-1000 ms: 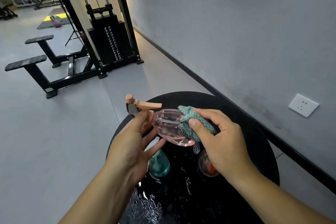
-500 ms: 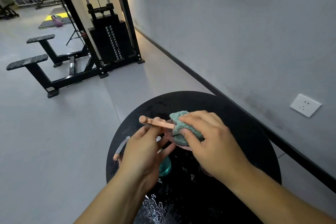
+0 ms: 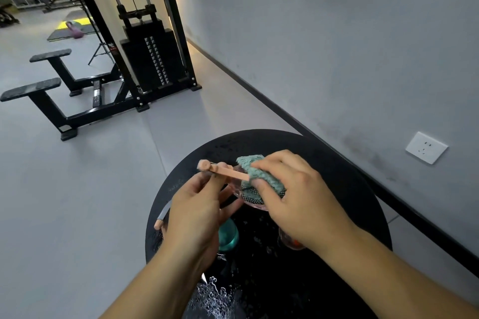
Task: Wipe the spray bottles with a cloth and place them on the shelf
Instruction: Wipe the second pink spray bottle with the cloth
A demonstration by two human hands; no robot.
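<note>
Taking the round black tabletop (image 3: 337, 163) as the landmark and reading from its left edge: a grey tube with a peach tip (image 3: 162, 215) pokes out past the rim under the left wrist, probably the dip tube of a bottle, though what it joins to is hidden. Just inside that edge the left hand (image 3: 197, 212) is closed around the neck of the pink spray bottle (image 3: 248, 199), held on its side above the tabletop with its peach trigger head (image 3: 220, 169) pointing away to the left. Below it, standing on the tabletop, a teal bottle (image 3: 228, 237) shows between the two wrists. Over the centre of the tabletop the right hand (image 3: 298, 204) is clamped on the green cloth (image 3: 259, 176), pressing it against the pink bottle's clear body. An orange-tinted bottle (image 3: 291, 242) is mostly hidden beneath that wrist. The tabletop is beaded with water, thickest at its near edge — so the bottle is likely wet too, and a hard rub could twist it out of the neck grip and drop it onto the teal bottle. The low right wrist might also knock the orange-tinted bottle over. No shelf for the bottles can be picked out near the tabletop — only distant racks far to its left.
</note>
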